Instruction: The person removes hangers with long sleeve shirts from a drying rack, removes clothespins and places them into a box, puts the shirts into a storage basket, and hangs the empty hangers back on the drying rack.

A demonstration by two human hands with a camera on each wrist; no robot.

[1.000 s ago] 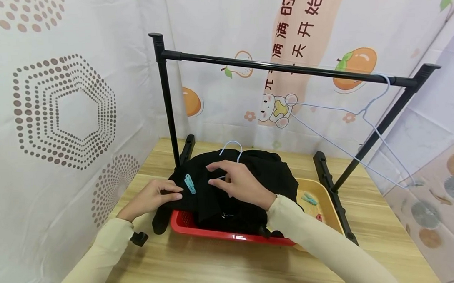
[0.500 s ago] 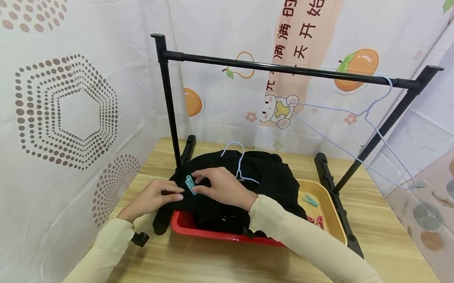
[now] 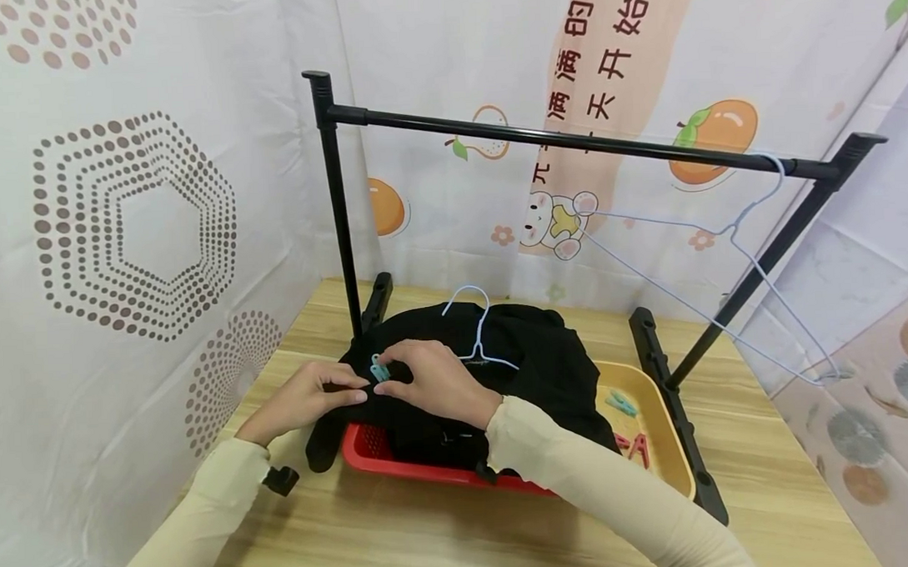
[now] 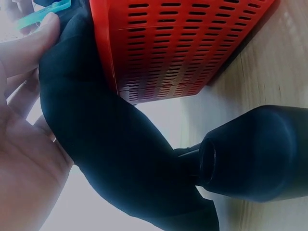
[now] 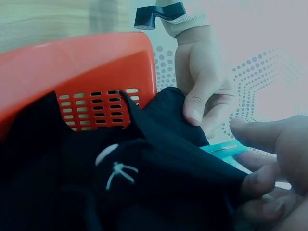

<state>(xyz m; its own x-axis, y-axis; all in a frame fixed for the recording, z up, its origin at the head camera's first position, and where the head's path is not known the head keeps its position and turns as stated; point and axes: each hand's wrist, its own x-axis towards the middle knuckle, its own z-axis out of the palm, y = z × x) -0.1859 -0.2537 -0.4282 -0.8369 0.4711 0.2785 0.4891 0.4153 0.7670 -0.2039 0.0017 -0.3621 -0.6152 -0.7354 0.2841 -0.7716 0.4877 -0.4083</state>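
Observation:
A black garment lies heaped over a red basket, with a light blue hanger on top. At its left side my left hand pinches the cloth between thumb and fingers. Close by, a turquoise clothespin sits on the fabric, between the thumb and forefinger of my right hand. The right wrist view shows that clothespin at the garment's edge, the right thumb above it and other fingers curled against the cloth. A tube of black cloth hangs beside the basket in the left wrist view.
A black rack spans the table, with an unloaded blue hanger at the right end of its bar. Behind the basket's right side, a yellow tray holds a turquoise clothespin and red ones. Printed curtains surround the table.
My right hand has moved left from over the garment's middle to the clothespin, uncovering the hanger. The clothespin now looks tilted and partly covered by fingers. My left hand has stayed in place.

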